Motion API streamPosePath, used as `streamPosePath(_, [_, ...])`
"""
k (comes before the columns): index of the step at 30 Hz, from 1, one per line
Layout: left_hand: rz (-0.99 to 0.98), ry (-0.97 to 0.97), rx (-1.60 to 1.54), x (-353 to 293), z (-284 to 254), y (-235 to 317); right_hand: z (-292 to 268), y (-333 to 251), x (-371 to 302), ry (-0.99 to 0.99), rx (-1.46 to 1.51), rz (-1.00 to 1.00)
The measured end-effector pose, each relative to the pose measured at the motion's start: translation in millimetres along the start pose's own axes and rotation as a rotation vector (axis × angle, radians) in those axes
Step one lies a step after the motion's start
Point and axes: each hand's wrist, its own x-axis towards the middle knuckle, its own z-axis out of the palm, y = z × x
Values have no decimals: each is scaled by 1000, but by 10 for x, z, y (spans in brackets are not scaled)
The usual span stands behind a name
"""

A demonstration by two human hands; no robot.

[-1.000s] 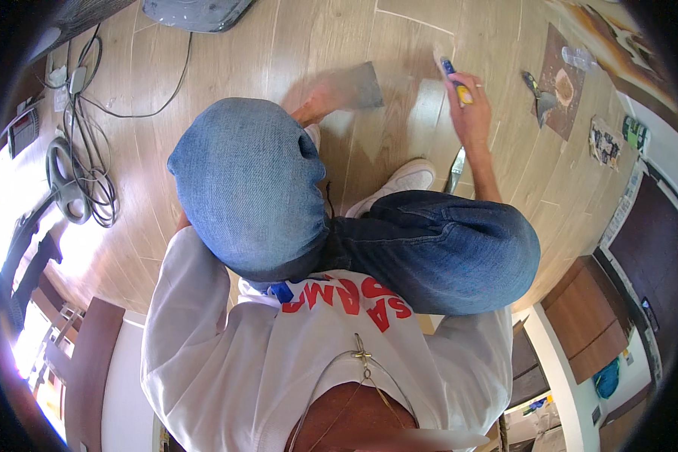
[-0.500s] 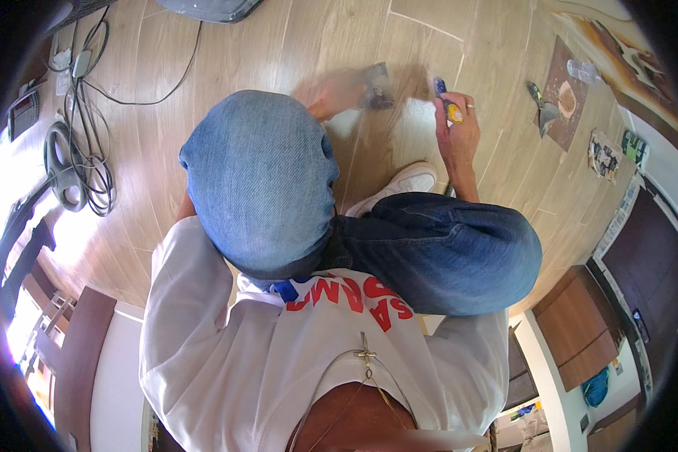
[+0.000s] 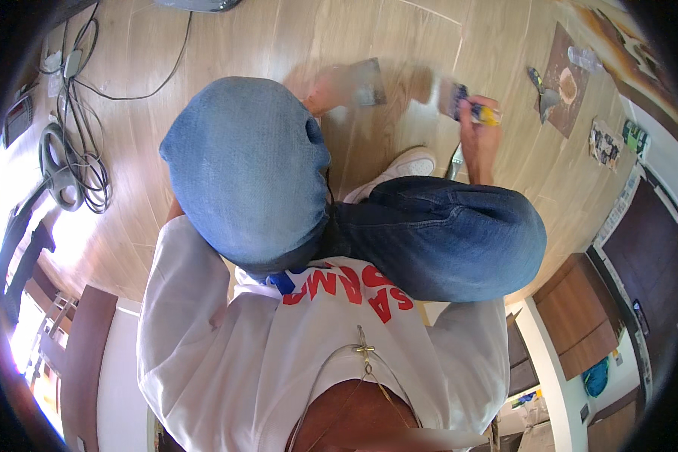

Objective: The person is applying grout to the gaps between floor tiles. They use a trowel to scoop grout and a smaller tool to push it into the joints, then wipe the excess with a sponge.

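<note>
My right hand is closed round the blue and yellow handle of a putty knife, whose front end is smeared by motion. Past my raised left knee, my left hand is blurred but grips a flat, square grey plate with smears on it. Between the two, a pale damp-looking patch shows on the wood-look floor. Close to my right wrist, a slim metal-bladed tool lies partly hidden behind my leg. My white shoe stands beside it.
On the right, a second putty knife lies by a brown board with a heap of tan powder. A clear plastic cup and a crumpled printed packet are near. Coiled cables lie at left.
My right hand has moved a little right with the putty knife, and the knife has turned. My left hand and plate have shifted slightly left. The slim tool beside my right wrist shows more.
</note>
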Motion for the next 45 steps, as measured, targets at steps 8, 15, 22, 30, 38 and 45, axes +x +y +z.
streamPosePath(8, [-126,39,-115,74,81,-11,-2,358,-621,-123,-260,53])
streamPosePath(15, [-84,-23,-78,-32,-69,243,190,-31,-288,-65,-56,-4])
streamPosePath(22, [65,-61,169,-77,-135,315,-17,148,-260,-98,-144,47])
streamPosePath(30, [44,-149,391,-362,-401,1095,567,-379,-183,-208,9,-169])
streamPosePath(38, [-47,9,81,-162,-135,244,293,-366,179,-73,-43,-264])
streamPosePath(45, [44,30,-86,-167,-64,245,658,-271,-135,-336,-99,-377])
